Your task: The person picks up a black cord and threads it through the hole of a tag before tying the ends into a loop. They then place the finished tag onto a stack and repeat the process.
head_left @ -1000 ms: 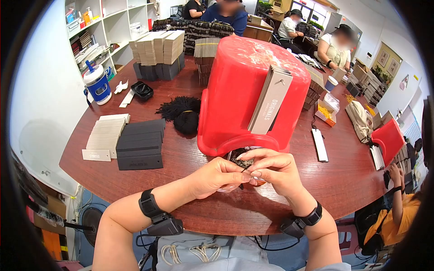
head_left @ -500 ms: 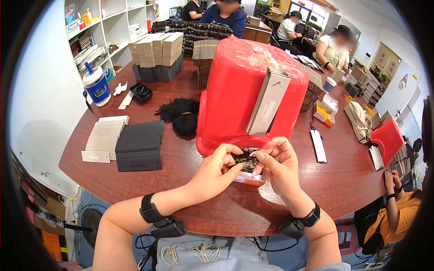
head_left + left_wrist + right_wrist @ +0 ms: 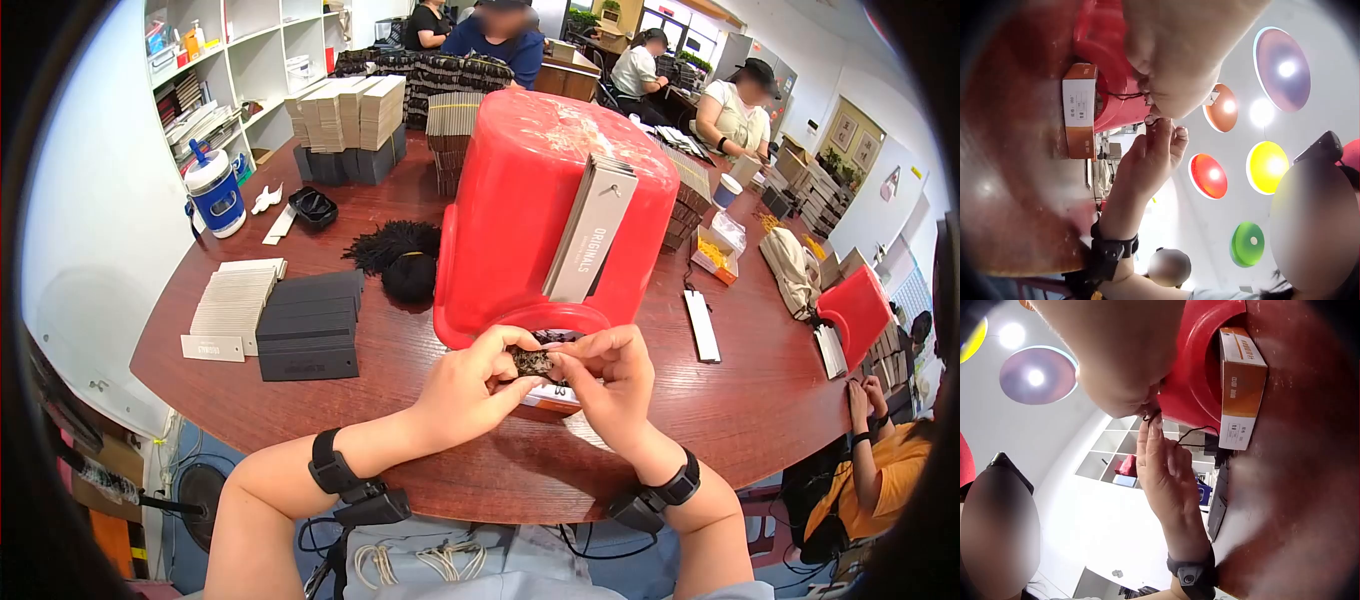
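In front of the upturned red plastic bin (image 3: pixel 520 200), both hands work close together over a small orange-and-white box (image 3: pixel 1079 112). My left hand (image 3: pixel 462 388) pinches a thin dark cord (image 3: pixel 1194 429) between thumb and fingertips. Facing it, my right hand (image 3: pixel 615 385) pinches the same cord, and a small loop shows at the fingertips. From the fingers the cord trails back toward the box, which sits at the bin's arched cutout. Dark cords (image 3: pixel 533 362) fill the box. A bunch of grey hang tags (image 3: pixel 590 230) leans on the bin's front.
Left on the table lie rows of beige tags (image 3: pixel 235 305) and dark grey cards (image 3: pixel 310 325). A black cord bundle (image 3: pixel 408 275) rests beside the bin. Further off are a blue-white jug (image 3: pixel 215 190), stacked tags (image 3: pixel 350 110) and a single white tag (image 3: pixel 702 325). Other people sit around.
The hands were together at first, then drew apart over the box, uncovering more of it. Now the fingertips are close together again at the cord.
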Available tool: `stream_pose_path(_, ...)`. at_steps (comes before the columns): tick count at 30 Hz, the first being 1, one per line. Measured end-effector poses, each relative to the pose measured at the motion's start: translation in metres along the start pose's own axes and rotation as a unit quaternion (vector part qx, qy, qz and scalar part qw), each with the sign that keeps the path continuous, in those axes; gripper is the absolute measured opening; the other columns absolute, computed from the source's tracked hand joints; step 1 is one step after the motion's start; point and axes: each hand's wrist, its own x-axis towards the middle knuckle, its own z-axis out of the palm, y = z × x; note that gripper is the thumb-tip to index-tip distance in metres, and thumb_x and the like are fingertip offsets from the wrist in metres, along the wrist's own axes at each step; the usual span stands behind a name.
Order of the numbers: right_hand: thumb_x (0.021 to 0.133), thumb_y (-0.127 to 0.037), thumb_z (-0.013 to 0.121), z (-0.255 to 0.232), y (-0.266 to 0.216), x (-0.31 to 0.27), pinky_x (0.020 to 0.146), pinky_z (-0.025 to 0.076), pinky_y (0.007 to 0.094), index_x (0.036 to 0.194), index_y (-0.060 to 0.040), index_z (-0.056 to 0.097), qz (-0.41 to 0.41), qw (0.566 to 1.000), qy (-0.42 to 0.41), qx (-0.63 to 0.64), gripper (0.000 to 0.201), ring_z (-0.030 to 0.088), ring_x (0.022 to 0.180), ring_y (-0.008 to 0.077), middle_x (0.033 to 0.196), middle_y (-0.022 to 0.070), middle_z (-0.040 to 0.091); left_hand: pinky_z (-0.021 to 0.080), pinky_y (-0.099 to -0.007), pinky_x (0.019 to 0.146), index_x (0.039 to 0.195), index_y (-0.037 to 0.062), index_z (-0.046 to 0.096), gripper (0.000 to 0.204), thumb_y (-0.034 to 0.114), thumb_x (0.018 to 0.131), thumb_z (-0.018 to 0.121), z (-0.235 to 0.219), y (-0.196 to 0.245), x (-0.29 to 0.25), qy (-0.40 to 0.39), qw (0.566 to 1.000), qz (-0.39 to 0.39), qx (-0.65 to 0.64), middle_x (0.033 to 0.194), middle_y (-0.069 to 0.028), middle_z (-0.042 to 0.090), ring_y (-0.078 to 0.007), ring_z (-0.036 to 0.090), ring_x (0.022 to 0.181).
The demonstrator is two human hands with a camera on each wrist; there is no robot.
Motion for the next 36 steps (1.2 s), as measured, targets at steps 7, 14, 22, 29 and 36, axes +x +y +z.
stream_pose_path(7, 0.073, 0.008, 0.055, -0.002, 0.003, 0.002, 0.063, 0.048, 0.0234, 0.08, -0.0054, 0.034, 0.113, 0.974, -0.041, 0.191, 0.026, 0.059, 0.075, 0.0151, 0.08, 0.0148, 0.06, 0.034, -0.0151, 0.052, 0.098, 0.0007, 0.045, 0.022, 0.004, 0.078, 0.055, 0.001, -0.004, 0.006, -0.079, 0.951, -0.136, -0.266, 0.065, 0.0003, 0.054, -0.0023, 0.048, 0.061)
stream_pose_path(14, 0.072, 0.008, 0.057, 0.0, 0.004, 0.004, 0.059, 0.048, 0.0226, 0.077, -0.0058, 0.036, 0.185, 0.956, -0.029, 0.228, 0.026, 0.058, 0.07, 0.0133, 0.078, 0.0155, 0.06, 0.035, -0.0141, 0.052, 0.093, -0.0002, 0.053, 0.017, 0.008, 0.079, 0.055, 0.001, -0.009, 0.007, -0.094, 0.913, -0.215, -0.333, 0.074, -0.0028, 0.06, -0.0007, 0.05, 0.063)
stream_pose_path(22, 0.074, 0.008, 0.055, 0.0, 0.005, 0.007, 0.057, 0.047, 0.0219, 0.075, -0.0052, 0.038, 0.222, 0.937, -0.004, 0.269, 0.021, 0.058, 0.068, 0.0139, 0.078, 0.0161, 0.06, 0.034, -0.0133, 0.047, 0.088, 0.0, 0.058, 0.013, 0.009, 0.079, 0.056, 0.004, -0.011, 0.005, -0.047, 0.929, -0.212, -0.3, 0.073, -0.0019, 0.06, 0.0, 0.048, 0.059)
stream_pose_path(29, 0.074, 0.006, 0.055, -0.004, 0.003, 0.009, 0.057, 0.046, 0.0215, 0.074, -0.006, 0.041, 0.246, 0.929, -0.03, 0.273, 0.019, 0.058, 0.068, 0.0143, 0.079, 0.0159, 0.06, 0.028, -0.014, 0.041, 0.088, 0.0013, 0.058, 0.013, 0.009, 0.078, 0.057, 0.005, -0.009, 0.005, -0.041, 0.918, -0.209, -0.334, 0.072, -0.0009, 0.06, 0.0009, 0.04, 0.049)
stream_pose_path(36, 0.074, 0.004, 0.056, 0.0, 0.004, 0.006, 0.054, 0.045, 0.0192, 0.078, -0.006, 0.044, 0.282, 0.914, -0.004, 0.291, 0.016, 0.058, 0.066, 0.0124, 0.08, 0.0135, 0.061, 0.025, -0.0136, 0.041, 0.09, 0.0016, 0.058, 0.015, 0.01, 0.078, 0.058, 0.007, -0.016, 0.003, -0.037, 0.886, -0.249, -0.389, 0.068, 0.0021, 0.057, 0.001, 0.037, 0.048)
